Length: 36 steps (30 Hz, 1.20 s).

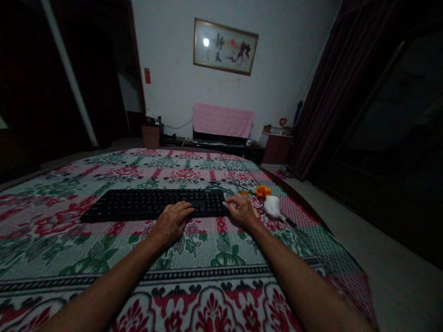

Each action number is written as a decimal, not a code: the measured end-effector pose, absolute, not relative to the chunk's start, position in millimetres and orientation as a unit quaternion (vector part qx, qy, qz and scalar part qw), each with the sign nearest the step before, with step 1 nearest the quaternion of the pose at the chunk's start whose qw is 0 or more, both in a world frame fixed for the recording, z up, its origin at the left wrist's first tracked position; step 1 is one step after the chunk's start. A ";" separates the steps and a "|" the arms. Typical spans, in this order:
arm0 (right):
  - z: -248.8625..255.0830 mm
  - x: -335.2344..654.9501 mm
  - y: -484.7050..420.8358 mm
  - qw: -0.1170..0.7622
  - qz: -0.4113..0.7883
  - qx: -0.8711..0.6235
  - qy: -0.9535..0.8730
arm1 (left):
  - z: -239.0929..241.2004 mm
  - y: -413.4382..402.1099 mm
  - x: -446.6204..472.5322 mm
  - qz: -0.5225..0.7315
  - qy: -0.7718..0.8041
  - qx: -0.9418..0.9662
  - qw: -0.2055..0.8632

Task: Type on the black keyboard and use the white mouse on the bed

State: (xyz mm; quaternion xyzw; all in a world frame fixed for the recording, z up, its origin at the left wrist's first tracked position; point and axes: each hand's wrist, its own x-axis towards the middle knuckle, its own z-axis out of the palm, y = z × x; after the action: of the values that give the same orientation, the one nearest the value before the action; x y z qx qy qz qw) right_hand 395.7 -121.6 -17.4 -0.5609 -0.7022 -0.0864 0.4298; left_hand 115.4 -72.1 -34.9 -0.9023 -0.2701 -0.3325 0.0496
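Note:
A black keyboard (152, 203) lies across a bed covered with a red, green and white flowered cloth (104, 258). My left hand (172, 222) rests palm down at the keyboard's front edge, fingers stretched onto the keys, holding nothing. My right hand (241, 208) sits at the keyboard's right end with its fingers curled in a pinch on something small and pale that I cannot make out.
A crumpled white wad (272, 205) and a small orange object (263, 190) lie right of my right hand near the bed's edge. A dark cable (224, 186) runs behind the keyboard. A low cabinet with a pink cloth (223, 121) stands against the far wall.

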 end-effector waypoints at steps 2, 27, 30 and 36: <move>-17.1 395.0 -121.3 0.433 -0.081 -0.560 -0.702 | -35.4 -71.8 115.4 -0.333 -0.271 -0.902 0.050; -5.6 381.8 -122.0 0.353 -0.113 -0.534 -0.760 | -37.4 -72.0 116.0 -0.347 -0.260 -0.899 0.060; -8.0 383.6 -122.3 0.369 -0.112 -0.537 -0.750 | -38.2 -71.0 116.3 -0.353 -0.255 -0.898 0.063; -15.5 390.8 -120.0 0.432 -0.093 -0.522 -0.730 | -39.8 -69.5 116.4 -0.357 -0.254 -0.896 0.070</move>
State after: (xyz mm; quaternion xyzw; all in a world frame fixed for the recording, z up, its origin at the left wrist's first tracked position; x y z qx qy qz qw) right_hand 390.8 -120.0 -15.5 -0.5223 -0.7296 -0.0926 0.4316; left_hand 116.4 -69.5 -39.8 -0.8961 -0.2542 -0.3570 0.0703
